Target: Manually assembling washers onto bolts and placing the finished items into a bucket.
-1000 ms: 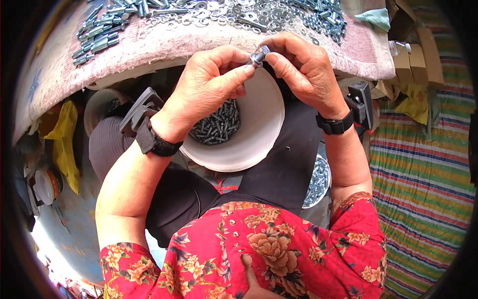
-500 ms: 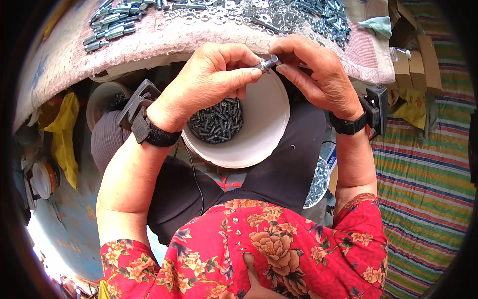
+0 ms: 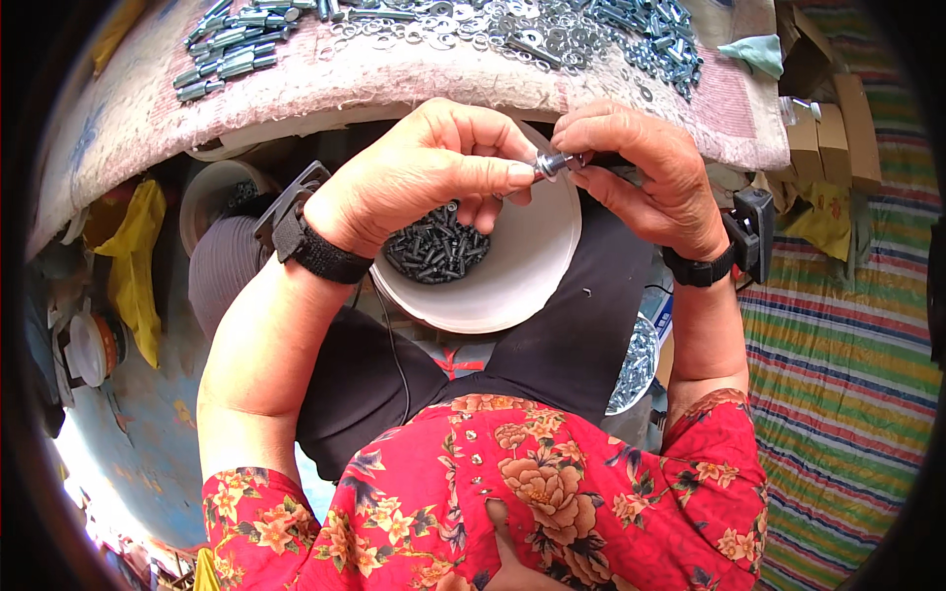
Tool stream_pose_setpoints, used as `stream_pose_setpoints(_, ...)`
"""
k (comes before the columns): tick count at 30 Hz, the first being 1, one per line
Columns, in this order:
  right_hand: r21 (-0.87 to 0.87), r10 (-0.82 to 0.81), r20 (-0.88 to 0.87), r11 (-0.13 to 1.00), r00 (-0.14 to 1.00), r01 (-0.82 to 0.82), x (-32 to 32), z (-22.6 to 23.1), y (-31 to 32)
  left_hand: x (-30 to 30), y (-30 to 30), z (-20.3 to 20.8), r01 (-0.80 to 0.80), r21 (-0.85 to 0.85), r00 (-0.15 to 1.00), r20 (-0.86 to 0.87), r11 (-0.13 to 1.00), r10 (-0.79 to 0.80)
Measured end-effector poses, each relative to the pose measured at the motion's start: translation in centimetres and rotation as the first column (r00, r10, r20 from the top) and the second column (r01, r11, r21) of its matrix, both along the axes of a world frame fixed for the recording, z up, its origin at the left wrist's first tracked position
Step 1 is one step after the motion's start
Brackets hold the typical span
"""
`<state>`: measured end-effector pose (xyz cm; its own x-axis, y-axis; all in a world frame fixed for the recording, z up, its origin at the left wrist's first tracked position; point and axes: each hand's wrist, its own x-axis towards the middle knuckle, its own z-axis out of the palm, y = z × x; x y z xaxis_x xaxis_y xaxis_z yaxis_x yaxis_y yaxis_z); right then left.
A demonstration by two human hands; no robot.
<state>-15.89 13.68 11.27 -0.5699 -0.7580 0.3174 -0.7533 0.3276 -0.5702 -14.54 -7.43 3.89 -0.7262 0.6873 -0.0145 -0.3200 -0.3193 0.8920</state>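
Sits before a cloth-draped counter (image 3: 394, 84) and has a white bucket (image 3: 542, 251) between the thighs (image 3: 586, 305). Holds the left hand (image 3: 434, 163) and right hand (image 3: 645, 172) close together over the bucket's far side, beyond a heap of dark fasteners (image 3: 439, 251) lying inside. Pinches one metal bolt (image 3: 560, 163) between the two, with left thumb and forefinger pressed to one end and right fingers closed round the other. Grips it tilted, perhaps with a washer (image 3: 549, 165) round the shank, too small to confirm.

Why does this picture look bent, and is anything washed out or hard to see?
In the head view, the cloth bows from fisheye distortion and corners go black; glare whites out the lower left; the bolt between left hand and right hand shows little fine detail.
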Motion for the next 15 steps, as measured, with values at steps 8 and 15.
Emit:
stream_pose_setpoints(8,0.232,-0.225,-0.058,0.945,0.973,0.232,0.8,-2.0,1.1,0.7,1.1,0.2,-0.077,-0.155,0.99,-0.133,0.985,0.056)
stream_pose_setpoints(15,-0.807,-0.339,0.185,0.482,0.922,0.34,-1.4,-4.6,-2.1,0.9,2.5,0.5,-0.096,-0.077,0.972,-0.22,0.992,0.077)
